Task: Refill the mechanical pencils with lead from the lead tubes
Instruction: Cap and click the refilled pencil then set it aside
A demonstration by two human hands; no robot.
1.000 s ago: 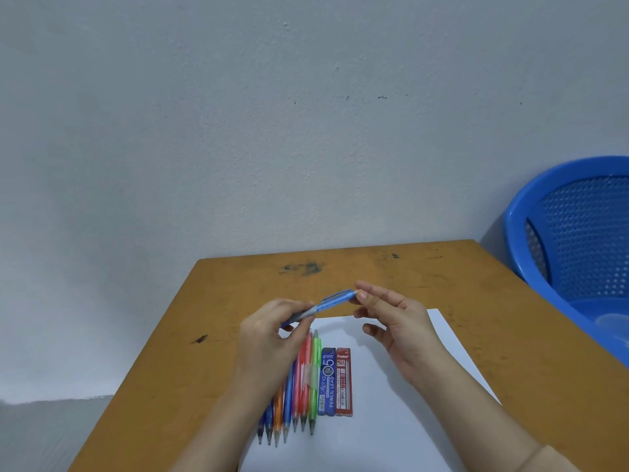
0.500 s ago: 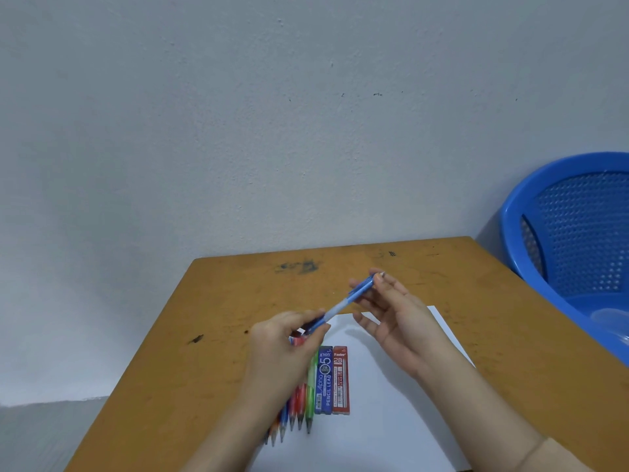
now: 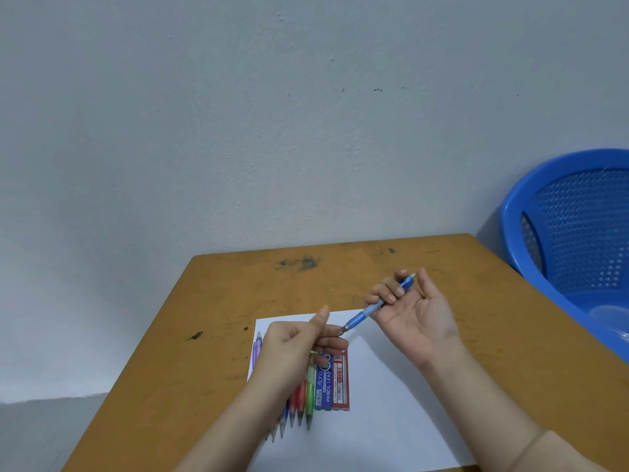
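With the right hand [image 3: 418, 318] curled round the blue pencil [image 3: 369, 310] above mid-tabletop [image 3: 238, 301], and the left hand [image 3: 292, 349] half-curled by its tip, contact unclear, I'd steady the barrel and pull the far-pointing cap straight off before fetching the lead tubes [image 3: 332, 379].

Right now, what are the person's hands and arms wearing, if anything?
The left hand and right hand are bare: no gloves, rings or watch show. The left forearm and right forearm are bare, though a curved line crosses the right one near the corner: sleeve hem or skin crease, I cannot tell.
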